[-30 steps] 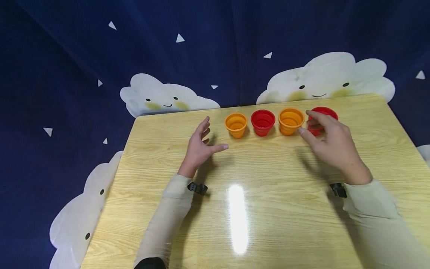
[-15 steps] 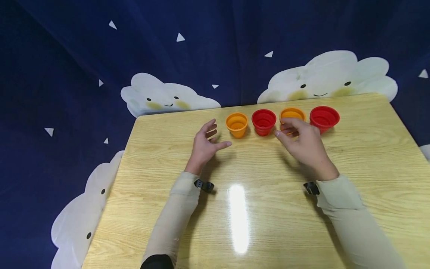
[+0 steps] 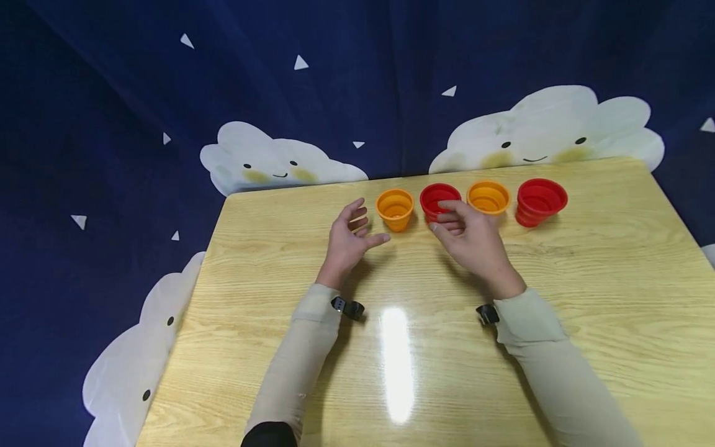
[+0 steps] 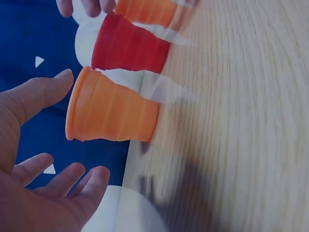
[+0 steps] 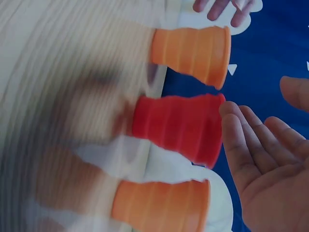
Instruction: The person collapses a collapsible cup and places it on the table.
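Note:
Ribbed tapered cups stand upright in a row near the table's far edge, alternating orange and red. My left hand [image 3: 347, 245] is spread beside the leftmost orange cup [image 3: 395, 211], thumb and fingers apart, holding nothing. In the left wrist view that orange cup [image 4: 113, 108] lies just beyond the thumb and fingers. My right hand [image 3: 475, 245] hovers at the left red cup [image 3: 431, 197], its fingers overlapping the cup's right side. In the right wrist view, relaxed fingertips reach the rim of this red cup [image 5: 178, 128], and nothing is gripped.
Right of the hand stand another orange cup [image 3: 488, 197] and a red cup [image 3: 540, 202] at the row's end. The wooden table [image 3: 234, 323] meets a dark blue curtain [image 3: 335, 37] with cloud prints. A bright reflection lies mid-table.
My right hand has swept left along the row, from the rightmost red cup past the orange one to the left red cup. The left hand has drifted slightly right. The cups stay put.

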The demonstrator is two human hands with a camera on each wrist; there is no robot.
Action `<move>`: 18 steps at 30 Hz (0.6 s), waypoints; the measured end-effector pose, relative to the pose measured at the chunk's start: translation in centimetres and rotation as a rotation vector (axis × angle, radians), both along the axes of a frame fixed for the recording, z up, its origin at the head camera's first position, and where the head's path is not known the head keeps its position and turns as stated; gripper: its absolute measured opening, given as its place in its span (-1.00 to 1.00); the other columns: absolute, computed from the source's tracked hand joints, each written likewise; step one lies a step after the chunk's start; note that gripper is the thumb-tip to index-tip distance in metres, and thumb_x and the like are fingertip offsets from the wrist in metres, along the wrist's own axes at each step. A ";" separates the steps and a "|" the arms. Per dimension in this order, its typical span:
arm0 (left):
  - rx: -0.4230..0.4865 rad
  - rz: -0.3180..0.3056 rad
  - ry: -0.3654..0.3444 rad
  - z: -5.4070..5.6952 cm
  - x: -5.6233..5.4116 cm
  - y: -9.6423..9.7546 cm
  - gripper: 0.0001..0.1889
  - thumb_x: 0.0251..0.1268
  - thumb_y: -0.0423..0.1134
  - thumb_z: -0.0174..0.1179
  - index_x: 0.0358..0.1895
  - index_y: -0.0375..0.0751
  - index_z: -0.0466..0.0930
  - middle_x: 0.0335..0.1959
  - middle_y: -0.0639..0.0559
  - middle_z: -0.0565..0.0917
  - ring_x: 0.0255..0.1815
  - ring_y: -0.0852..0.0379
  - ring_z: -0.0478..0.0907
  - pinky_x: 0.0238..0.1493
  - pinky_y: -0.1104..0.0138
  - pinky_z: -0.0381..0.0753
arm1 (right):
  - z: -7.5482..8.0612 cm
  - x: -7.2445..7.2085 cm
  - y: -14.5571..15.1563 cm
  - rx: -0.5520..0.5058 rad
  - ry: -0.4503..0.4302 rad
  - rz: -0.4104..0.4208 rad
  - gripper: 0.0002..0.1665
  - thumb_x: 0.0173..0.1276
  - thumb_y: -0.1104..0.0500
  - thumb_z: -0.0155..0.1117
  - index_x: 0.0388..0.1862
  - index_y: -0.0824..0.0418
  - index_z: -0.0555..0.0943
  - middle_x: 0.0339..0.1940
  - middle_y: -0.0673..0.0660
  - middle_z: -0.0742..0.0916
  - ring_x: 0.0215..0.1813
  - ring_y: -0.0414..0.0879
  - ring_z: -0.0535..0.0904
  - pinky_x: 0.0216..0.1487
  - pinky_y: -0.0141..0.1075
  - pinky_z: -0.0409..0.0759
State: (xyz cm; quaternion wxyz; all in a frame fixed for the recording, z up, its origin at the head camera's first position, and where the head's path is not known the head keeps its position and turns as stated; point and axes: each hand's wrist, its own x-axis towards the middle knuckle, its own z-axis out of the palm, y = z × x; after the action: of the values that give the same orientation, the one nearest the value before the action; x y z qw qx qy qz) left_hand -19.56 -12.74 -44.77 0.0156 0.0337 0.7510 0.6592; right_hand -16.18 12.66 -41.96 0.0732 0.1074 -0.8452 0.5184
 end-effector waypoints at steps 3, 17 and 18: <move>0.010 -0.003 0.008 -0.2 -0.2 0.0 -0.05 -0.12 -0.47 0.61 0.45 -0.14 0.35 0.35 -0.37 0.38 0.33 -0.35 0.37 0.31 -0.01 0.46 | -0.2 -0.1 -0.7 -0.004 -0.016 -0.003 -0.47 0.32 0.24 0.45 0.24 0.33 0.56 -0.05 0.28 0.76 -0.15 0.02 0.74 -0.16 -0.44 0.68; 0.020 0.008 -0.007 -0.7 -0.7 0.4 -0.06 -0.10 -0.48 0.59 0.45 -0.16 0.35 0.31 -0.36 0.44 0.27 -0.33 0.45 0.27 0.03 0.51 | -1.6 -1.0 -3.4 0.062 -0.013 0.011 -0.51 0.37 0.17 0.39 0.18 0.42 0.59 -0.06 0.33 0.76 -0.13 0.07 0.76 -0.06 -0.08 0.72; 0.021 0.008 -0.009 -0.7 -0.7 0.5 -0.06 -0.09 -0.49 0.59 0.46 -0.16 0.35 0.31 -0.36 0.44 0.28 -0.33 0.45 0.27 0.03 0.50 | -1.7 -1.1 -3.5 0.077 -0.010 0.010 -0.49 0.36 0.17 0.39 0.19 0.43 0.59 -0.05 0.33 0.76 -0.12 0.08 0.76 -0.06 -0.07 0.72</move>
State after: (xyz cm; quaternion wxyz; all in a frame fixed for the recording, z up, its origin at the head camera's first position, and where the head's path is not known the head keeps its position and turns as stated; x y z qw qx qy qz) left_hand -20.28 -12.26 -45.48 0.0158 0.0276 0.7440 0.6674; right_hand -17.32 9.13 -43.65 0.0623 0.1120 -0.8644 0.4862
